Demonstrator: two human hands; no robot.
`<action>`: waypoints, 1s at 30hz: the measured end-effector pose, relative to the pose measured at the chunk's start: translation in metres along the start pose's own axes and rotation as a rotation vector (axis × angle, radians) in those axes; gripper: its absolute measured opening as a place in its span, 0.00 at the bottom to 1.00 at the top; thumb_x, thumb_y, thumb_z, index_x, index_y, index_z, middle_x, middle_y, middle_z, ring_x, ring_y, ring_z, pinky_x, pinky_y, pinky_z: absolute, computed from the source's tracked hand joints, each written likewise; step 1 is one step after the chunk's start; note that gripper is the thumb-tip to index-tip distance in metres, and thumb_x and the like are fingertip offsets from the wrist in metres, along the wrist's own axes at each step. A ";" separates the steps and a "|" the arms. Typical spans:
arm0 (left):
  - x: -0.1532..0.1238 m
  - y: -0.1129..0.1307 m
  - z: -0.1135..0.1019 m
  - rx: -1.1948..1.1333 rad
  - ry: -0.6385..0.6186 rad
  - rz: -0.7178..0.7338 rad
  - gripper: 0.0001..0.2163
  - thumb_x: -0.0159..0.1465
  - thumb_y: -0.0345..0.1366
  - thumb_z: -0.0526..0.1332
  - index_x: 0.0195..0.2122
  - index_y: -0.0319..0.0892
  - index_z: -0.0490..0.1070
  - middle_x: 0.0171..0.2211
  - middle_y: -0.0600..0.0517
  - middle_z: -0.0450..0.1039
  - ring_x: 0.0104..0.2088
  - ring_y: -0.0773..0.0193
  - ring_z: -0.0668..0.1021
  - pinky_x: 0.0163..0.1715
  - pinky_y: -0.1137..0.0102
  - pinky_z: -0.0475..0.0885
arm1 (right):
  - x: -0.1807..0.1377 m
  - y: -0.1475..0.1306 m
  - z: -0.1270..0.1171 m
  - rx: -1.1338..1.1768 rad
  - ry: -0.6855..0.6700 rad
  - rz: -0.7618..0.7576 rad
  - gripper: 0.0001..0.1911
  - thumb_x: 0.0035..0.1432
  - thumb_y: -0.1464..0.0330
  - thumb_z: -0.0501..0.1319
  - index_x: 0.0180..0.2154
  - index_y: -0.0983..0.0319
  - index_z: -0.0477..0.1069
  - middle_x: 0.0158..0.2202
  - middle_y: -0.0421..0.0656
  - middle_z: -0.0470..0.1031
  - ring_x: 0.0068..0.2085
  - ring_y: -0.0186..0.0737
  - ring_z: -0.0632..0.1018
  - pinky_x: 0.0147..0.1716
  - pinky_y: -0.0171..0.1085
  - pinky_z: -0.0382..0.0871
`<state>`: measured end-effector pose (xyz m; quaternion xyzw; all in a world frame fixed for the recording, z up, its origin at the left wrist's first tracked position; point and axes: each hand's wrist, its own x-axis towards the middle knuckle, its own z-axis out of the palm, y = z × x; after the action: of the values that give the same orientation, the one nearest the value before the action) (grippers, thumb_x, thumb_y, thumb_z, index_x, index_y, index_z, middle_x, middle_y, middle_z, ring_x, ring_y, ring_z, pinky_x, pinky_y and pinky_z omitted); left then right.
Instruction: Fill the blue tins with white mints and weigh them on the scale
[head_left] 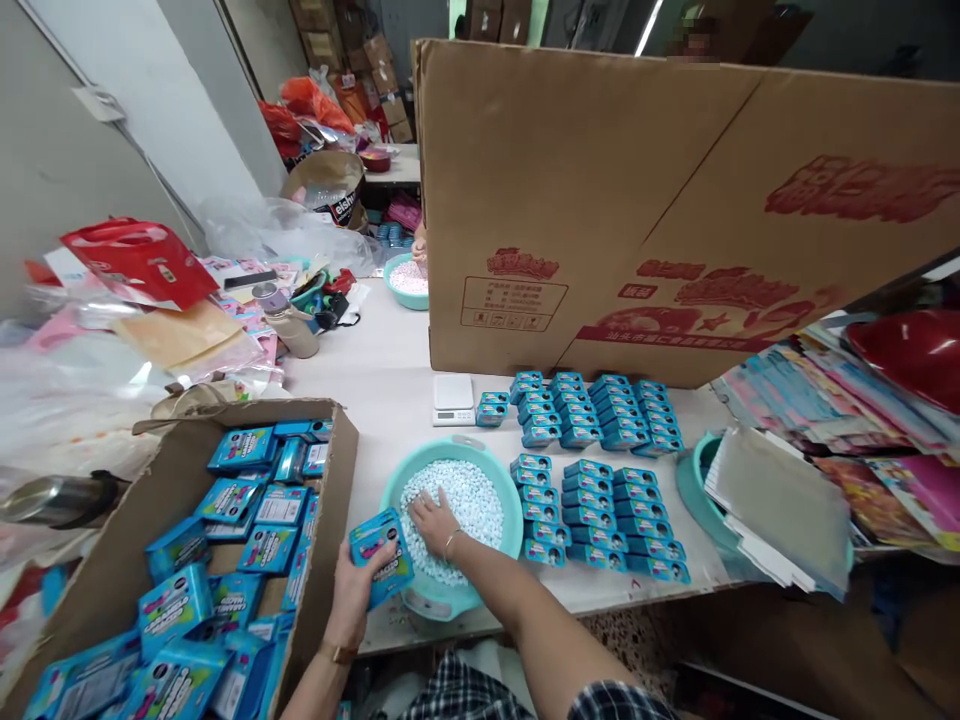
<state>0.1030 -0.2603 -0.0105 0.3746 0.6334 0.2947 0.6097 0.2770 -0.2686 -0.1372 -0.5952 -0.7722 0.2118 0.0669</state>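
Observation:
My left hand (351,590) grips a small blue printed box (381,557), held at the left rim of a turquoise basin (510,500). In the basin lies a heap of small pale blue and white pellets (472,490); whether they are sweets I cannot tell. My right hand (433,522) rests palm down on the pellets with its fingers spread, the tips partly sunk among them. Left of my hands stands an open cardboard carton (345,450) holding many loose blue boxes (268,548) of the same kind.
Blue boxes (590,500) stand in rows right of the basin. Behind it sits a white digital scale (453,400). A large cardboard sheet or box (540,180) rises at the back. A turquoise tub (694,490) bears papers (780,510). Another person's hand (420,246) shows by a farther basin (407,295).

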 end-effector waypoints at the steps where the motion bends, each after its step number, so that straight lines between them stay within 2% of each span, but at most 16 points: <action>1: 0.005 -0.001 0.003 0.143 0.000 0.089 0.31 0.47 0.43 0.73 0.50 0.42 0.66 0.41 0.48 0.77 0.40 0.51 0.81 0.44 0.56 0.76 | -0.003 0.008 -0.005 0.007 0.003 0.046 0.28 0.64 0.72 0.49 0.65 0.65 0.56 0.65 0.56 0.62 0.68 0.56 0.55 0.65 0.66 0.40; 4: 0.020 -0.002 0.020 0.578 -0.087 0.366 0.36 0.49 0.44 0.70 0.56 0.41 0.59 0.50 0.42 0.72 0.50 0.48 0.76 0.52 0.55 0.71 | -0.023 0.036 -0.022 0.055 0.048 0.245 0.27 0.64 0.73 0.51 0.64 0.60 0.60 0.67 0.54 0.59 0.68 0.56 0.56 0.64 0.65 0.39; 7: 0.034 -0.007 0.052 1.075 -0.237 0.553 0.32 0.54 0.37 0.65 0.59 0.40 0.57 0.55 0.40 0.68 0.57 0.49 0.71 0.56 0.57 0.65 | -0.047 0.058 -0.030 0.181 0.230 0.467 0.28 0.64 0.67 0.54 0.65 0.57 0.59 0.69 0.51 0.54 0.68 0.56 0.55 0.65 0.59 0.47; 9: 0.044 -0.013 0.075 1.318 -0.294 0.572 0.29 0.52 0.31 0.63 0.57 0.40 0.60 0.53 0.40 0.69 0.57 0.45 0.70 0.55 0.54 0.64 | -0.055 0.063 -0.027 0.283 0.359 0.591 0.30 0.64 0.63 0.54 0.66 0.59 0.56 0.69 0.52 0.54 0.67 0.56 0.57 0.64 0.54 0.52; 12: 0.056 -0.025 0.102 1.458 -0.329 0.529 0.28 0.48 0.26 0.62 0.53 0.38 0.65 0.51 0.37 0.71 0.53 0.40 0.72 0.51 0.50 0.64 | -0.050 0.063 -0.015 0.422 0.539 0.748 0.28 0.65 0.61 0.51 0.64 0.62 0.61 0.64 0.54 0.63 0.63 0.54 0.64 0.62 0.53 0.57; 15: 0.062 -0.036 0.113 1.519 -0.344 0.513 0.27 0.48 0.28 0.63 0.53 0.39 0.65 0.51 0.38 0.70 0.52 0.41 0.71 0.50 0.51 0.64 | -0.034 0.061 -0.003 0.577 0.749 0.832 0.26 0.65 0.57 0.50 0.56 0.63 0.71 0.55 0.55 0.71 0.56 0.51 0.70 0.58 0.50 0.62; 18: 0.062 -0.045 0.114 1.542 -0.324 0.534 0.27 0.52 0.29 0.60 0.55 0.40 0.62 0.52 0.40 0.69 0.54 0.44 0.70 0.51 0.54 0.62 | -0.021 0.059 0.002 0.842 0.866 0.808 0.25 0.59 0.52 0.57 0.46 0.63 0.78 0.47 0.53 0.76 0.50 0.51 0.74 0.56 0.49 0.65; 21: 0.060 -0.051 0.114 1.510 -0.275 0.555 0.28 0.53 0.30 0.60 0.57 0.39 0.60 0.52 0.40 0.69 0.55 0.45 0.69 0.53 0.55 0.61 | -0.013 0.059 -0.001 1.217 0.872 0.777 0.23 0.49 0.49 0.65 0.34 0.61 0.80 0.39 0.49 0.80 0.46 0.50 0.76 0.55 0.48 0.65; 23: 0.061 -0.054 0.112 1.444 -0.219 0.553 0.29 0.54 0.33 0.61 0.58 0.39 0.59 0.53 0.40 0.69 0.55 0.46 0.69 0.53 0.55 0.61 | -0.012 0.059 -0.005 1.375 0.836 0.778 0.23 0.43 0.48 0.67 0.29 0.61 0.79 0.33 0.46 0.81 0.41 0.49 0.77 0.51 0.47 0.68; 26: 0.060 -0.060 0.102 1.280 -0.147 0.554 0.30 0.55 0.37 0.61 0.59 0.38 0.56 0.55 0.39 0.67 0.57 0.45 0.68 0.55 0.55 0.62 | -0.012 0.054 -0.015 1.472 0.811 0.783 0.24 0.42 0.47 0.65 0.26 0.62 0.77 0.27 0.42 0.79 0.35 0.45 0.77 0.44 0.44 0.71; 30: 0.047 -0.067 0.081 1.009 -0.114 0.657 0.31 0.56 0.40 0.61 0.59 0.40 0.54 0.57 0.39 0.65 0.59 0.46 0.68 0.57 0.53 0.63 | -0.016 0.032 -0.040 1.552 0.810 0.757 0.21 0.43 0.49 0.65 0.25 0.61 0.74 0.24 0.40 0.75 0.32 0.42 0.75 0.37 0.40 0.70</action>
<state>0.1770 -0.2651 -0.0988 0.8089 0.5123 0.1102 0.2667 0.3247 -0.2671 -0.1117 -0.6234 -0.0906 0.4506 0.6326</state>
